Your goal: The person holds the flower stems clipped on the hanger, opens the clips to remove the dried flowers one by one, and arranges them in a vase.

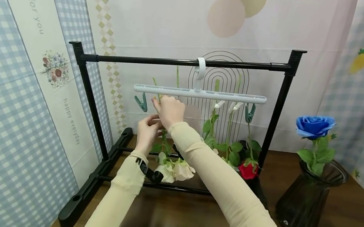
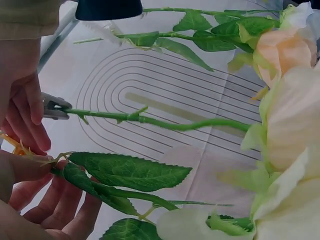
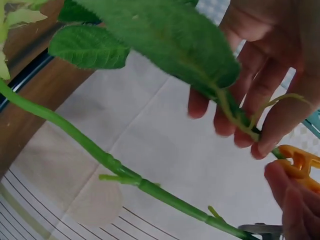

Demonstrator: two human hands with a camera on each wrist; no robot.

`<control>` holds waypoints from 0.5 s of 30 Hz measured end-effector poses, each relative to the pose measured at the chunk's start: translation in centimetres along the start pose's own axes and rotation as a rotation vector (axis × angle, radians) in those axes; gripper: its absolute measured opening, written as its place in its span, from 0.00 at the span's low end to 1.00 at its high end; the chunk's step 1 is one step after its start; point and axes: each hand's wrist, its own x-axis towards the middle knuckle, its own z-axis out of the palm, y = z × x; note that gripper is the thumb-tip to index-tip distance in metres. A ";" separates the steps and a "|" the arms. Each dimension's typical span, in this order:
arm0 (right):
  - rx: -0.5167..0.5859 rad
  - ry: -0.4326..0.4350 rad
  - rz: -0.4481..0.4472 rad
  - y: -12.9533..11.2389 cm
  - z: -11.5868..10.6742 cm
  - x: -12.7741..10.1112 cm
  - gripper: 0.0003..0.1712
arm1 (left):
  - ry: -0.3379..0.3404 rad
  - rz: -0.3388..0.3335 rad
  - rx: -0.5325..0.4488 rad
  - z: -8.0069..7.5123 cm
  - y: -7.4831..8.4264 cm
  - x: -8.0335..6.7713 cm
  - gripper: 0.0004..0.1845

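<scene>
My left hand (image 1: 146,133) pinches the green stem (image 2: 140,194) of an upside-down artificial flower between thumb and fingers, just below its leaves' joint in the right wrist view. Right above it, my right hand (image 1: 170,111) grips an orange clothespin (image 3: 302,162) under the pale hanger bar (image 1: 192,93). The stem's end meets the clothespin's mouth; whether it is clamped I cannot tell. Beside it a second stem (image 3: 175,202) hangs from a grey clip (image 2: 56,107). Pale roses (image 1: 173,171) hang heads-down below my hands.
The hanger hooks over a black rack (image 1: 243,65). A green clothespin (image 1: 141,102) dangles at its left end. More flowers hang to the right, including a red rose (image 1: 249,169). A dark glass vase (image 1: 302,200) holding a blue rose (image 1: 315,126) stands on the right.
</scene>
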 end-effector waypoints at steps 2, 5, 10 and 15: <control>0.018 0.008 -0.005 0.2 0.2 0.0 0.27 | 0.004 0.011 0.021 -0.1 -0.1 -0.1 0.13; 0.068 0.010 0.003 0.6 0.6 -0.1 0.26 | 0.018 0.021 0.059 -0.2 -0.4 -0.2 0.13; 0.137 0.031 0.015 0.8 0.5 -0.2 0.26 | 0.028 0.032 0.097 -0.3 -0.6 -0.1 0.13; 0.169 0.008 0.009 0.7 0.2 -0.1 0.27 | 0.012 -0.005 0.095 -0.4 -0.8 0.1 0.11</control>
